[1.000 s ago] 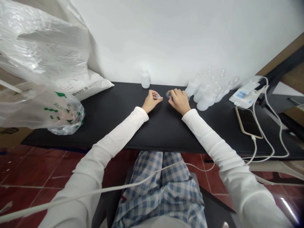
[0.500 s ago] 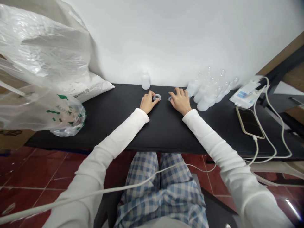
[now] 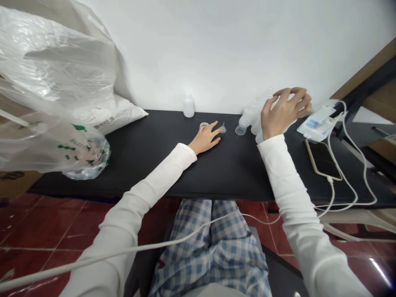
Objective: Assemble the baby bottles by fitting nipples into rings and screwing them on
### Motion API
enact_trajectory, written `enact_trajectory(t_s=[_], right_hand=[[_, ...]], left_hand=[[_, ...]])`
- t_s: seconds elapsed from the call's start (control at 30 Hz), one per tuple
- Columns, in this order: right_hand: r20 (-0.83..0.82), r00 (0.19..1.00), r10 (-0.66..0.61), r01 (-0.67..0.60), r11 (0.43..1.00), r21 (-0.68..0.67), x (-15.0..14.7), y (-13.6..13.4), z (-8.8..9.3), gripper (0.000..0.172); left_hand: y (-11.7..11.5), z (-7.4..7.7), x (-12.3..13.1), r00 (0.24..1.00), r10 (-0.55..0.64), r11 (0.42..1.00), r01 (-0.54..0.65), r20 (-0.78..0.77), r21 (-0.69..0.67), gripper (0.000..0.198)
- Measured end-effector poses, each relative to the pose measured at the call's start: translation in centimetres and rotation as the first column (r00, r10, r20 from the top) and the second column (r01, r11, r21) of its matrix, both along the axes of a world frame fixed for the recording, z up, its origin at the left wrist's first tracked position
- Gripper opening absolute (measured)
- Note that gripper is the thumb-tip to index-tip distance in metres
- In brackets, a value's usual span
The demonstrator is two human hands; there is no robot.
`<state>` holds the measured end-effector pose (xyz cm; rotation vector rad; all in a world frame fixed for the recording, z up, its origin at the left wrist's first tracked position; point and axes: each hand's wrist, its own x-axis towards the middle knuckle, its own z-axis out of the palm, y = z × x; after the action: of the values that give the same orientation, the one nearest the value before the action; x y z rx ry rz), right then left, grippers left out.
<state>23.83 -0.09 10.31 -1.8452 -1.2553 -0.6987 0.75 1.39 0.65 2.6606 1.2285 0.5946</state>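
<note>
My left hand point(image 3: 206, 138) lies flat on the black table point(image 3: 229, 173), its fingertips at a small clear plastic dropper insert point(image 3: 222, 129). Just beyond the fingers sits a clear plastic ring point(image 3: 203, 124). My right hand point(image 3: 284, 111) is raised at the back right with fingers spread, over a cluster of translucent plastic bottles point(image 3: 252, 115). One bottle lies on its side, open neck point(image 3: 240, 130) toward the table's middle. Whether the right hand grips a bottle is hidden by its fingers. A lone white bottle point(image 3: 188, 106) stands against the wall.
A clear plastic bag point(image 3: 52, 82) and a white sack point(image 3: 114, 113) fill the left end of the table. At the right lie a white packet point(image 3: 318, 123) and a phone point(image 3: 323, 160) with white cables. A white wall closes the back.
My right hand has lifted from the table's middle to the bottles at the back right. My left hand has slid right, past the ring to the small insert.
</note>
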Motion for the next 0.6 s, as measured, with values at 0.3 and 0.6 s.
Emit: enact_trajectory(t_s=[0.3,0.6], right_hand=[[-0.024,0.996,-0.082,0.078,0.986,-0.144,1.6,0.4,0.3,0.025],[-0.111,0.992,-0.058,0.035,0.980,-0.196,1.4,1.0,-0.4,0.031]], left_hand=[[1.2,0.1,0.7,0.996,0.014,0.993,-0.023,-0.084,-0.112,0.048],[3.3,-0.3,1.8,0.998,0.069,0.992,-0.068,0.009,-0.103,0.048]])
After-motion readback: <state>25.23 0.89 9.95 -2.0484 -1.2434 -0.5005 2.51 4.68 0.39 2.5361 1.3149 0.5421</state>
